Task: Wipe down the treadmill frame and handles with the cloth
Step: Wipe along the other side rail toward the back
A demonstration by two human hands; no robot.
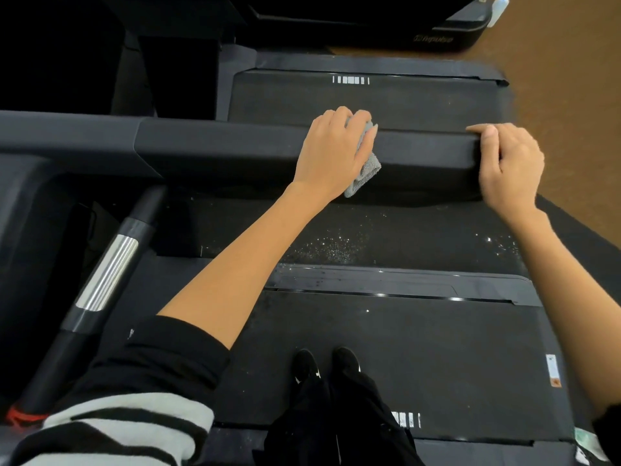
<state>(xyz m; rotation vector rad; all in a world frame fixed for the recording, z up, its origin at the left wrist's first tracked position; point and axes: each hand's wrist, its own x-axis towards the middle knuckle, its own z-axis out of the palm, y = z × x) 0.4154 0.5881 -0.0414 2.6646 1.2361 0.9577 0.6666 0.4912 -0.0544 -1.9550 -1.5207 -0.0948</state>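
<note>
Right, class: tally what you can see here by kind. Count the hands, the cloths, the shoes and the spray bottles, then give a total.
Hands: 2, left hand and right hand
Cloths: 1, grey cloth
Shoes: 2, left shoe and right shoe
Spray bottles: 1, spray bottle, partly cut off
Total: 6

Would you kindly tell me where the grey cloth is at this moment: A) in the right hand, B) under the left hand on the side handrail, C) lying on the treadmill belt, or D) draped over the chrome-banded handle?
B: the left hand presses the grey cloth against the side handrail, while the right hand grips the rail's end without any cloth.
</note>
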